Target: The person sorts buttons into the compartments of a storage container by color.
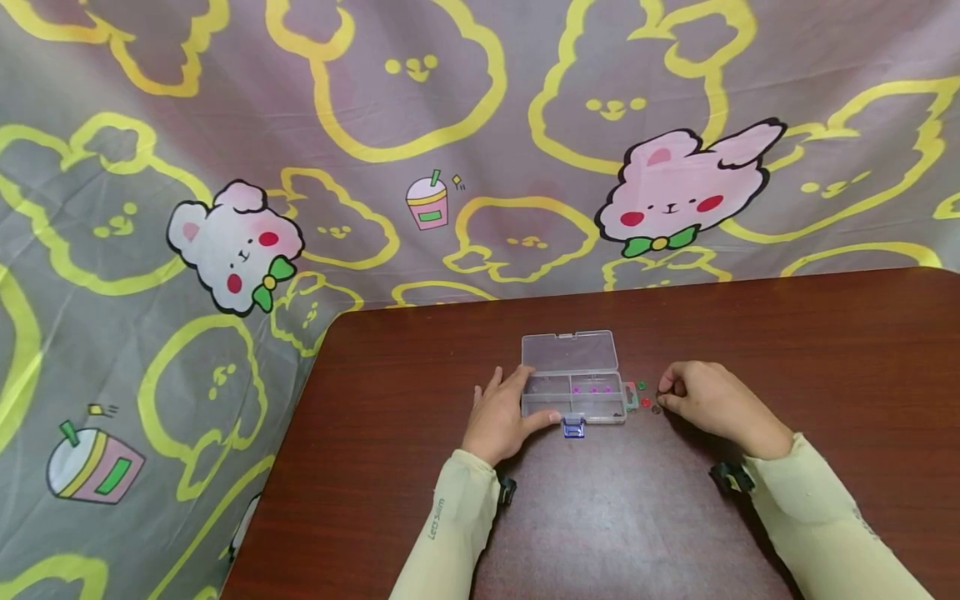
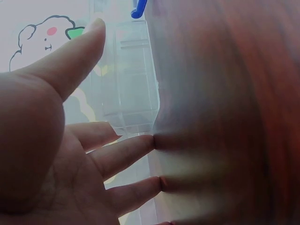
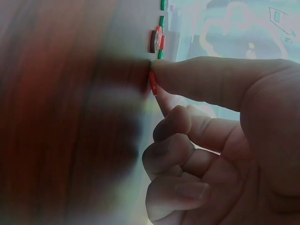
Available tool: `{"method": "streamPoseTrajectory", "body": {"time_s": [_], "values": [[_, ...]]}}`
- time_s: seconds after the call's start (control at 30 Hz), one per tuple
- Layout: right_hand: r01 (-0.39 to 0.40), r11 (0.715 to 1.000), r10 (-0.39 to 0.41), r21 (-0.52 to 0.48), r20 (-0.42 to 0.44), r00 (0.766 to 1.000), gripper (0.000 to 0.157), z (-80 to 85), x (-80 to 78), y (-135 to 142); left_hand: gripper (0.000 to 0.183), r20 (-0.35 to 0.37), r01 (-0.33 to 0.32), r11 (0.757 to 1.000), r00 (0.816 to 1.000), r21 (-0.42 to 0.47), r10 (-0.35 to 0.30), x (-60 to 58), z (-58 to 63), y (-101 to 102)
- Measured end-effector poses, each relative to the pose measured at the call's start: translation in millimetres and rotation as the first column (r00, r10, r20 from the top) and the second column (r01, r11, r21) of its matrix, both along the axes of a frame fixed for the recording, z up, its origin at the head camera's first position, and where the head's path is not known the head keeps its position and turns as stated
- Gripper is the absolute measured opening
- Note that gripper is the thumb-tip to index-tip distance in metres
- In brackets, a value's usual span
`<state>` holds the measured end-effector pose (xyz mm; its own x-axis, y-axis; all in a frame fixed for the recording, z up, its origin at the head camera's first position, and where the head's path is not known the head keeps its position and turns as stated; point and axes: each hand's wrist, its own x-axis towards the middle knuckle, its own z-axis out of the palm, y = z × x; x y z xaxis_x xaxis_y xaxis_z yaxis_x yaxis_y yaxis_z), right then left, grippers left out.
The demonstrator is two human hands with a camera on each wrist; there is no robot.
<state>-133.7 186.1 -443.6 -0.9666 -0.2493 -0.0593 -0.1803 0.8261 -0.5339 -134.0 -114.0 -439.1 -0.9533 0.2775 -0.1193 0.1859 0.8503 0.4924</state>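
Note:
A clear plastic compartment box [image 1: 547, 408] lies on the table with its lid [image 1: 568, 353] folded back and a blue latch [image 1: 573, 428] at its front. My left hand [image 1: 501, 415] rests at its left end, thumb on the front edge and index finger by the back corner, fingers spread and fairly straight. Purple pieces [image 1: 594, 390] sit in the back right compartment. To the right, my right hand [image 1: 712, 405] pinches a small red disc [image 3: 153, 83] between thumb and forefinger, close to the tabletop. Its other fingers are curled.
Between box and right hand lie a green disc [image 1: 642, 385], a red disc [image 1: 645, 402] and a dark disc [image 1: 656, 409]. A red-and-green piece [image 1: 631, 395] stands against the box's right end. Behind the table [image 1: 420, 375] hangs a patterned cloth [image 1: 525, 100].

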Motion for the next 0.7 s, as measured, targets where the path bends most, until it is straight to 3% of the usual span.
{"method": "streamPoseTrajectory", "body": {"time_s": [0.7], "values": [[0.011,1.0,-0.011,-0.008,0.071,0.997,0.006,1.7,-2.4,1.4,0.081,0.016,-0.003,1.0,1.0,0.016,0.003,-0.4,2.2,-0.3]]}}
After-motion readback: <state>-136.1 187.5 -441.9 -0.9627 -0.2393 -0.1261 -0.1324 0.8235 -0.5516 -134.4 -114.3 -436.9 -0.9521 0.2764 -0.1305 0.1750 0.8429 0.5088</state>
